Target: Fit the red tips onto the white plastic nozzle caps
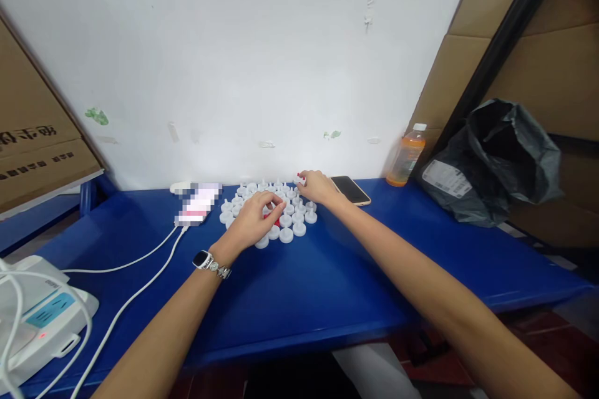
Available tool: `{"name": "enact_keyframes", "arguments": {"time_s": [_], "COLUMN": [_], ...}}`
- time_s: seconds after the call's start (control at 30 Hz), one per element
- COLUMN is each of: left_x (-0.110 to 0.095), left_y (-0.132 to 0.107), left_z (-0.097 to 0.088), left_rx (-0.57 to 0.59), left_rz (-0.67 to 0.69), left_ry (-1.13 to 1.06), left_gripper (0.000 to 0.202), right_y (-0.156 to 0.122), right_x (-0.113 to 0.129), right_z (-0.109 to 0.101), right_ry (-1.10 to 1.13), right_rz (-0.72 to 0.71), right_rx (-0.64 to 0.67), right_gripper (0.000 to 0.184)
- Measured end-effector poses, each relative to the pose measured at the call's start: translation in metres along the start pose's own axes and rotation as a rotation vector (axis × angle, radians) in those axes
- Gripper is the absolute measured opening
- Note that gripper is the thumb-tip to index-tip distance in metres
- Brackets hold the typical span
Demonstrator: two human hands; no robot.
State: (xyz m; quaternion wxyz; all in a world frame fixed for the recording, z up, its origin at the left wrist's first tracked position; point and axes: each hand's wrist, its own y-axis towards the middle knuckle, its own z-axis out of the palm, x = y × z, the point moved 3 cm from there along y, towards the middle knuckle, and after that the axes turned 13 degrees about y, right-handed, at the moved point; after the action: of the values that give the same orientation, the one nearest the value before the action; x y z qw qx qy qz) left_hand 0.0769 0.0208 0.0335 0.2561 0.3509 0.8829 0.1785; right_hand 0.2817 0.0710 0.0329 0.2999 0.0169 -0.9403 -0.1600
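Several small white plastic caps [292, 219] stand in a cluster at the back middle of the blue table [304, 287]. My left hand [255, 218], with a wristwatch [206, 260] on the wrist, rests over the front left of the cluster, its fingers curled and pinched near a small red piece [274, 219]. My right hand [317, 187] reaches to the far right of the cluster, and its fingertips pinch one white cap [299, 179].
A phone [199, 206] on a white cable lies left of the caps, another phone [350, 190] to their right. An orange drink bottle [407, 156] and a black plastic bag [496, 162] stand at the right. A white power strip [37, 324] sits front left. Cardboard leans on both sides.
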Motion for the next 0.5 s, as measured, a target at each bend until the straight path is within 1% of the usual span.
{"name": "enact_keyframes", "arguments": {"time_s": [0.07, 0.13, 0.2, 0.23, 0.3, 0.33, 0.37, 0.43, 0.5], "left_x": [-0.001, -0.001, 0.000, 0.000, 0.000, 0.000, -0.001, -0.002, -0.004], "left_y": [-0.003, -0.006, -0.010, -0.011, -0.013, -0.014, -0.014, -0.016, -0.017], "left_z": [-0.001, -0.002, -0.004, -0.005, -0.006, -0.006, -0.006, -0.005, -0.004], "left_rx": [0.002, 0.008, 0.003, -0.015, -0.079, -0.119, -0.158, -0.212, -0.230], "left_rz": [0.026, 0.039, 0.045, 0.044, 0.028, 0.014, -0.002, -0.019, -0.009], "left_ry": [0.009, 0.006, -0.004, -0.007, -0.009, -0.005, -0.002, -0.003, -0.020], "left_gripper": [0.029, 0.029, 0.027, 0.026, 0.024, 0.025, 0.030, 0.040, 0.044], "right_y": [0.011, 0.016, 0.014, 0.010, -0.003, -0.012, -0.022, -0.041, -0.058], "right_x": [-0.002, -0.003, -0.002, 0.000, 0.008, 0.013, 0.020, 0.034, 0.048], "right_z": [0.008, 0.012, 0.009, 0.006, -0.001, -0.003, -0.003, 0.002, 0.007], "right_ry": [-0.020, -0.001, 0.079, 0.161, 0.432, 0.606, 0.794, 1.135, 1.337], "right_rz": [0.029, 0.040, 0.033, 0.023, 0.007, 0.010, 0.036, 0.125, 0.190], "right_rx": [0.030, 0.037, -0.027, -0.077, -0.160, -0.165, -0.126, 0.039, 0.158], "right_gripper": [0.024, 0.017, 0.014, 0.012, 0.008, 0.009, 0.012, 0.022, 0.030]}}
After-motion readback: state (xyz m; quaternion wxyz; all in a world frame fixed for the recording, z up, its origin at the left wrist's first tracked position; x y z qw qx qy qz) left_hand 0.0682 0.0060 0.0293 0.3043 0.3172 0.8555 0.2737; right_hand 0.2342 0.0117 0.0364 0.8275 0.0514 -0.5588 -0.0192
